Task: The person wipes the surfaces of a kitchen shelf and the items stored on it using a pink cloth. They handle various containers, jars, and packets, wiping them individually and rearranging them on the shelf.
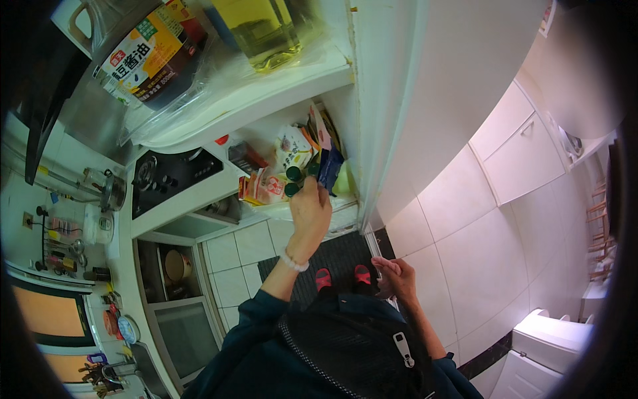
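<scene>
My left hand (pixel 311 204), with a pale beaded bracelet at its wrist, reaches into the lower shelf. Its fingers are bent at the green bottle caps (pixel 293 173) and the edge of a dark blue packet (pixel 329 167); the fingertips are hidden, so a grip cannot be made out. Around them stand a white packet (pixel 294 148), a clear and red printed bag (pixel 271 187) and a dark package (pixel 245 157). Out to the right, near my waist, my right hand (pixel 402 279) is closed around a soft pinkish thing (pixel 387 265), perhaps a cloth.
Above, the upper shelf (pixel 249 102) holds a soy sauce jug (pixel 144 60) and a bottle of yellow oil (pixel 264 35). A gas hob (pixel 172 174) lies to the left. A white door frame (pixel 394 124) rises right of the shelves. My feet stand on a dark mat (pixel 344 254).
</scene>
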`<act>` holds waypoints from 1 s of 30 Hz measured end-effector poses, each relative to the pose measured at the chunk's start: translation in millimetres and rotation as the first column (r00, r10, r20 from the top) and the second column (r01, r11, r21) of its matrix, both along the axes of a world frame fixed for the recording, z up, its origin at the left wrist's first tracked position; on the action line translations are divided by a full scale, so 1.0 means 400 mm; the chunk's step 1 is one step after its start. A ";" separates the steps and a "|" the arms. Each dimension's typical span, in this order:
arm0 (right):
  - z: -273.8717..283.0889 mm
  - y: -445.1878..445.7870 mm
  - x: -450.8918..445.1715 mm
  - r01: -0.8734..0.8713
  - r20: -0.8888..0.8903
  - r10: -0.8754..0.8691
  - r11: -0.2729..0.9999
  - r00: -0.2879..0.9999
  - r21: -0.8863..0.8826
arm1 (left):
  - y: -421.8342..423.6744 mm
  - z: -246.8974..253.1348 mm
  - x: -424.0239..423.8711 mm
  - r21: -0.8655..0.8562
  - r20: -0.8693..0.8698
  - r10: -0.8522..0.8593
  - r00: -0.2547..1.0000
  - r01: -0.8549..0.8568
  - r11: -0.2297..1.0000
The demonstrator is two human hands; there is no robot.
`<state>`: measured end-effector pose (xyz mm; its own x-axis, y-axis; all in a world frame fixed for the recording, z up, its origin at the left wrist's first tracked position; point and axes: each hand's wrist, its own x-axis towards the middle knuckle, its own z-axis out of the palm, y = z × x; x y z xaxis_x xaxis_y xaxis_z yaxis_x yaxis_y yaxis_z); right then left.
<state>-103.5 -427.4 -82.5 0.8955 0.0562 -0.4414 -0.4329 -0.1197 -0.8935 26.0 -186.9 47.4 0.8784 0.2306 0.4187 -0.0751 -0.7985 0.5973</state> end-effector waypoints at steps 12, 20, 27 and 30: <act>0.027 0.066 0.020 -0.057 -0.056 0.065 0.990 0.996 0.130 | 0.150 -0.042 -0.248 0.130 -0.260 -0.333 0.906 0.375 0.918; 0.090 0.149 0.092 -0.119 0.383 0.174 0.979 0.907 -0.165 | 0.164 -0.153 -0.194 0.172 -0.322 -0.486 0.813 0.555 0.814; 0.176 0.275 0.226 -0.014 0.637 0.289 0.916 0.715 -0.401 | 0.166 -0.208 -0.125 0.191 -0.290 -0.473 0.832 0.535 0.823; 0.200 0.334 0.293 0.064 0.678 0.375 0.847 0.632 -0.528 | 0.171 -0.224 -0.116 0.176 -0.268 -0.470 0.841 0.523 0.834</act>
